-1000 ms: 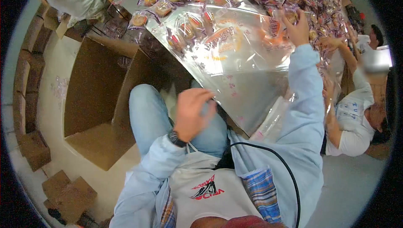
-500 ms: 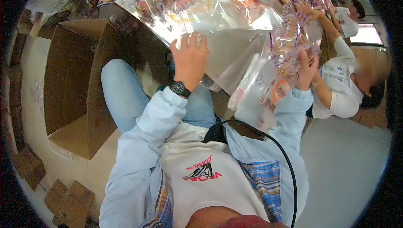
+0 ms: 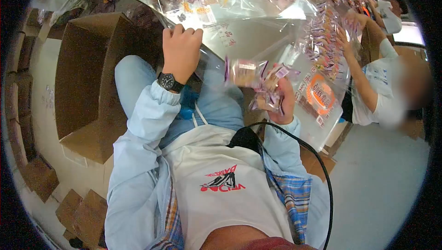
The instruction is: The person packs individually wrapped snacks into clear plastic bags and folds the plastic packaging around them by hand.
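Note:
My left hand (image 3: pixel 182 52), with a black watch on its wrist, has its fingers curled over the near left edge of a large clear printed plastic bag (image 3: pixel 248 29). Several small wrapped snacks (image 3: pixel 246 73) with purple-edged wrappers are in my right hand (image 3: pixel 286 103), in front of my lap. The fingers of that hand are wrapped round them and partly hidden. More wrapped snacks (image 3: pixel 322 34) lie close together on the right, beside another clear bag with an orange print (image 3: pixel 320 94).
An open cardboard box (image 3: pixel 85 80) stands on the floor at the left, beside my knee. Flattened cardboard (image 3: pixel 85 213) lies lower left. A co-worker in a white shirt (image 3: pixel 378 82) reaches among the snacks from the right. A black cable (image 3: pixel 322 167) crosses my jacket.
My right hand has come from the snacks at the right to in front of my lap, with several wrapped snacks in it. My left hand has shifted left and its fingers have drawn together.

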Tool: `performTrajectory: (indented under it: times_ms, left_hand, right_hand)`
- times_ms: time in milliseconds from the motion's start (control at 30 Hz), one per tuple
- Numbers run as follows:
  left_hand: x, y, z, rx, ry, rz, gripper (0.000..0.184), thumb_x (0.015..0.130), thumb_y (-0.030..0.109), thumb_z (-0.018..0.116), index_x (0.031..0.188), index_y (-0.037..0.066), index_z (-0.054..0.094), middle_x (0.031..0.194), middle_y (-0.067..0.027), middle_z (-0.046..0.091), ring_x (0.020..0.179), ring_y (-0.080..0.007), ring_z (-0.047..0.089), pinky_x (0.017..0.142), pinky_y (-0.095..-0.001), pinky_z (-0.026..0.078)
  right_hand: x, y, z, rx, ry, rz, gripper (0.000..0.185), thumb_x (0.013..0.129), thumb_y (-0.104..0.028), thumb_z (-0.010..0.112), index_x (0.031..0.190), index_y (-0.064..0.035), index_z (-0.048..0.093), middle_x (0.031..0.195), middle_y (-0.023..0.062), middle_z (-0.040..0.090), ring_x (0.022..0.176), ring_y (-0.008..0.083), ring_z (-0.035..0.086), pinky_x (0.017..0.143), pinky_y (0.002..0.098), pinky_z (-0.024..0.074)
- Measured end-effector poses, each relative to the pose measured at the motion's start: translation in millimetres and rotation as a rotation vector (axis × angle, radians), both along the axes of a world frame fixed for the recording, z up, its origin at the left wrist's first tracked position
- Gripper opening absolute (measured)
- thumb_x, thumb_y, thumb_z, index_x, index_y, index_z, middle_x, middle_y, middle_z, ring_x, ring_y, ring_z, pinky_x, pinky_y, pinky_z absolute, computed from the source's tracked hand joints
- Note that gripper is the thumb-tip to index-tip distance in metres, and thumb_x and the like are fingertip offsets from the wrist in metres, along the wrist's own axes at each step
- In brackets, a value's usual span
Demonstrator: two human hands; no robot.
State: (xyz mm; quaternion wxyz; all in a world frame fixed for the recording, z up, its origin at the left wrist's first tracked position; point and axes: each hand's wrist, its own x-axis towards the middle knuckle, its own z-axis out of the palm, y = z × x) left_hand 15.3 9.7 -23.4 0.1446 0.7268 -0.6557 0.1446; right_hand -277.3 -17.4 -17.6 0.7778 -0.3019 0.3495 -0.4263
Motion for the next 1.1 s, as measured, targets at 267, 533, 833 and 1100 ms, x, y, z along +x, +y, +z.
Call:
performTrajectory:
  times_ms: [267,533,833,1100]
  left_hand:
    - [17.9,25.9,34.3,-0.255,0.271,0.043,0.007,0.084,0.017,0.071,0.090,0.013,0.071,0.078,-0.0032,0.067,0.079,-0.0229,0.064,0.073,-0.0379,0.044]
    - [12.1,34.0,41.8,-0.457,0.439,0.059,0.012,0.085,0.014,0.076,0.094,0.007,0.073,0.084,-0.0076,0.072,0.071,-0.0233,0.067,0.065,-0.0347,0.052]
    - [15.8,9.7,46.1,-0.514,0.506,0.038,0.013,0.087,0.016,0.075,0.097,0.007,0.073,0.086,-0.0085,0.073,0.069,-0.0219,0.067,0.065,-0.0324,0.054]
    - [10.5,7.2,52.8,-0.503,0.651,0.066,0.014,0.087,0.017,0.075,0.097,0.006,0.074,0.086,-0.0092,0.073,0.069,-0.0229,0.067,0.066,-0.0325,0.054]
  right_hand:
    - [37.6,-21.7,2.1,0.312,-0.393,0.297,0.042,0.099,-0.039,0.056,0.124,-0.0070,0.066,0.116,0.0117,0.071,0.094,0.0301,0.071,0.082,0.0539,0.0581]
    - [63.0,-70.9,-2.3,-0.087,0.006,0.328,0.046,0.097,-0.033,0.062,0.131,-0.0022,0.057,0.102,0.0089,0.069,0.093,0.0234,0.070,0.080,0.0408,0.0587]
    - [92.1,-97.6,-4.4,-2.173,0.729,-0.068,0.042,0.075,-0.029,0.082,0.112,-0.0146,0.068,0.107,0.0015,0.065,0.099,0.0244,0.064,0.094,0.0499,0.0440]
    - [123.9,-126.2,0.1,-2.440,0.825,-0.179,0.051,0.083,-0.029,0.078,0.129,-0.0140,0.063,0.113,0.0004,0.065,0.100,0.0195,0.062,0.092,0.0465,0.0443]
